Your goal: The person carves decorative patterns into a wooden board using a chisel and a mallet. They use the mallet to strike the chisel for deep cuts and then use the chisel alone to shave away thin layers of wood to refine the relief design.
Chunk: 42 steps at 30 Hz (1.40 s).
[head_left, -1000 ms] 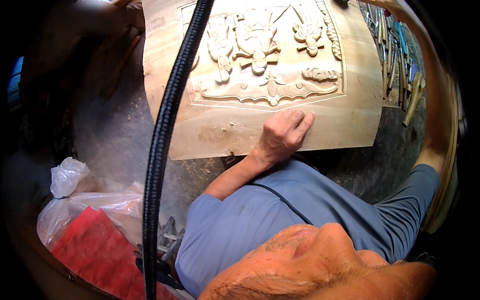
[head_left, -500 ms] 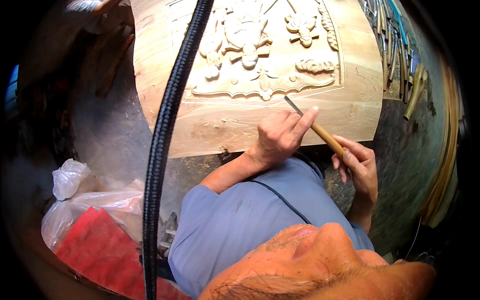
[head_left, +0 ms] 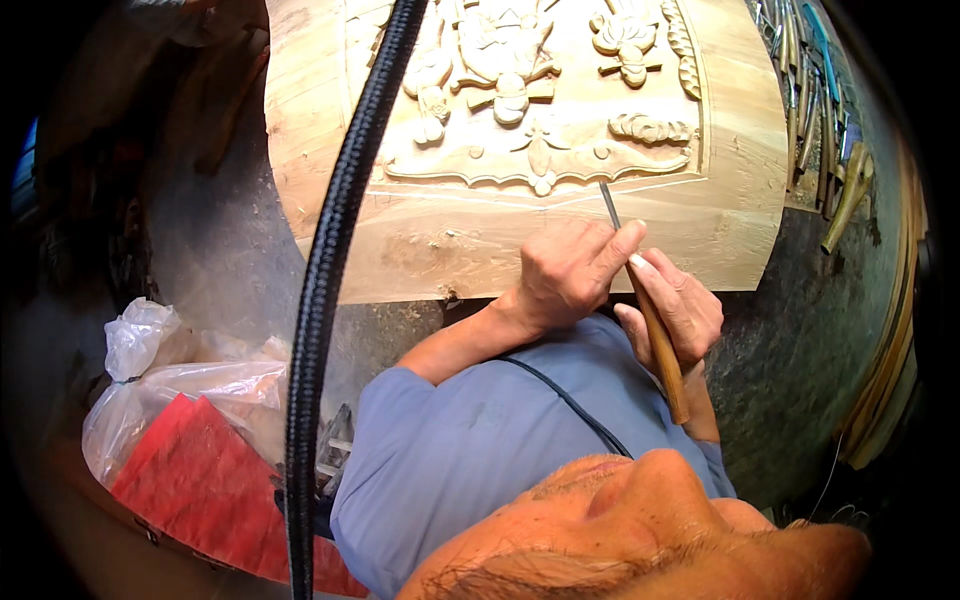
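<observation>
A carving chisel (head_left: 657,335) with a dark metal blade and a brown wooden handle slants between my hands. My left hand (head_left: 572,265) is closed around its shank, thumb along the metal. Around the upper part of the handle, my right hand (head_left: 683,308) is closed, and the handle's butt sticks out below it towards my body. The blade's tip touches or hovers just by the lower edge of a carved scalloped band (head_left: 460,172); I cannot tell which. That relief, with carved figures (head_left: 510,98) above it, is cut into a pale wooden panel (head_left: 400,270).
Several chisels (head_left: 806,110) lie in a row at the far right, with a wooden mallet-like piece (head_left: 848,198) near them. A clear plastic bag (head_left: 140,340) and a red sheet (head_left: 200,480) are at the lower left. A black braided cable (head_left: 335,230) hangs across the view.
My right hand has slid up the handle and leftward, close to my left hand. The chisel has swung steeper, its butt now nearer my body, and its tip lies further right along the carved band.
</observation>
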Available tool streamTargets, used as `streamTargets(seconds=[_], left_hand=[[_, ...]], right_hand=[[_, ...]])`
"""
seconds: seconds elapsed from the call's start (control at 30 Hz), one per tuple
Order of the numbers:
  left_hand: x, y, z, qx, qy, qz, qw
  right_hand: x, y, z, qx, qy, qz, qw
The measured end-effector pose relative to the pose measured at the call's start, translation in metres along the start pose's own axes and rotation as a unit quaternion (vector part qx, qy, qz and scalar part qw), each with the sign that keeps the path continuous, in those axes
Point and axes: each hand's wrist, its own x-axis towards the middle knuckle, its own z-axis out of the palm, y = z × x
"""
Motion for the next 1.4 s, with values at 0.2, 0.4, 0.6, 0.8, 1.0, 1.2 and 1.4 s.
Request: streamTargets(seconds=[0.2, 0.4, 0.6, 0.8, 1.0, 1.2, 1.4], left_hand=[[-0.006, 0.002, -0.010, -0.026, 0.065, -0.078, 0.994], [-0.031, -0.008, -0.009, -0.046, 0.024, -0.072, 0.996], [-0.027, -0.007, -0.012, -0.061, 0.019, -0.082, 0.995], [-0.028, -0.009, -0.011, -0.091, 0.026, -0.098, 0.991], [-0.026, -0.008, -0.012, -0.104, 0.033, -0.107, 0.988], [-0.025, -0.009, -0.011, -0.106, 0.040, -0.108, 0.988], [-0.026, -0.011, -0.011, -0.116, 0.036, -0.112, 0.986]], right_hand=[[0.001, -0.013, 0.028, 0.000, 0.048, 0.066, 0.997], [-0.003, -0.014, 0.047, 0.024, 0.050, 0.094, 0.994], [0.000, -0.016, 0.049, 0.013, 0.044, 0.090, 0.995], [0.002, -0.015, 0.052, 0.016, 0.033, 0.090, 0.995], [0.006, -0.016, 0.048, 0.023, 0.029, 0.096, 0.995], [0.020, -0.020, 0.040, 0.043, 0.021, 0.122, 0.991], [0.026, -0.019, 0.038, 0.046, 0.010, 0.127, 0.991]])
